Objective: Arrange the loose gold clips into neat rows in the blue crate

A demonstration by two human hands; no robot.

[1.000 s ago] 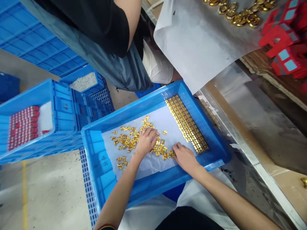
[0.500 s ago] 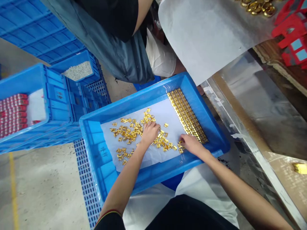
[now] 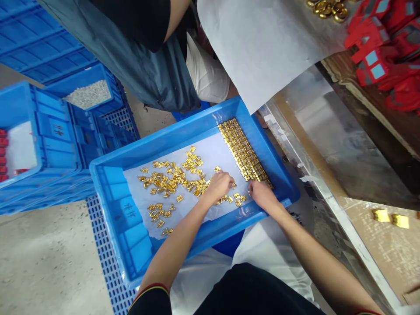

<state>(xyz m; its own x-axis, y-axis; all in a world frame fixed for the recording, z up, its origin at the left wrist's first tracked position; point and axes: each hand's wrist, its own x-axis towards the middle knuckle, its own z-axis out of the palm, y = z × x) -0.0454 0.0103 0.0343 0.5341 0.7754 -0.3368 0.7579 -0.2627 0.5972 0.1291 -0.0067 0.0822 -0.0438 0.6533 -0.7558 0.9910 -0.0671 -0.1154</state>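
A blue plastic tray [image 3: 122, 262] lies across my lap, lined with white paper [image 3: 210, 153]. Loose small shiny gold metal pieces [image 3: 167, 181] are scattered over the paper. At the tray's right end, more of these pieces stand packed in neat rows [image 3: 243, 146]. My left hand [image 3: 220, 186] is over the right part of the scatter, its fingers pinched on a gold piece [image 3: 234, 186]. Beside the near end of the rows is my right hand [image 3: 262, 194], with fingers curled together; whatever is between them is hidden.
Stacked blue crates [image 3: 55, 144] stand at left, one holding red items, another small pale pieces [image 3: 88, 94]. A co-worker's dark apron [image 3: 141, 74] is ahead. On the right, a paper-covered bench [image 3: 262, 48] carries gold rings [image 3: 328, 8] and red parts [image 3: 377, 57].
My left hand has moved right from the middle of the scatter, toward my right hand. My right hand has shifted slightly up to the rows' near end. The whole view has swung a little.
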